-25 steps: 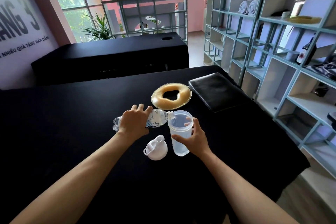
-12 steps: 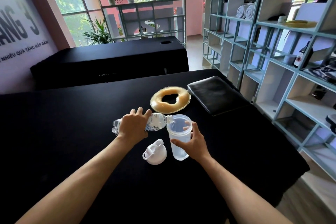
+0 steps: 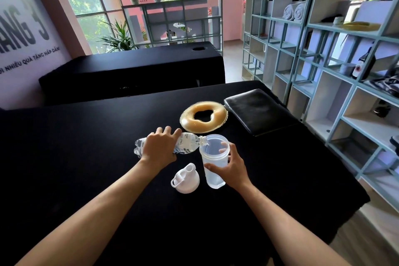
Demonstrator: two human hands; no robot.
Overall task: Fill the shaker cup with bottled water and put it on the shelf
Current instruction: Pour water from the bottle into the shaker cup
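A clear shaker cup (image 3: 212, 157) stands upright on the black table (image 3: 86, 147), water in its lower part. My right hand (image 3: 230, 165) is wrapped around its right side. My left hand (image 3: 159, 149) grips a clear water bottle (image 3: 187, 146) tipped on its side, its open neck resting over the cup's left rim. The cup's white lid (image 3: 185, 179) lies on the table just left of the cup, in front of the bottle. The blue-framed shelf unit (image 3: 336, 84) runs along the right of the table.
A tan ring-shaped gel cushion (image 3: 204, 116) and a black pad (image 3: 257, 110) lie behind the cup. A second black table (image 3: 133, 71) stands farther back. The shelf holds rolled towels (image 3: 293, 12), a dark bottle (image 3: 364, 62) and other items.
Both hands hold the same grip and the bottle stays tipped into the cup. The view has shifted slightly.
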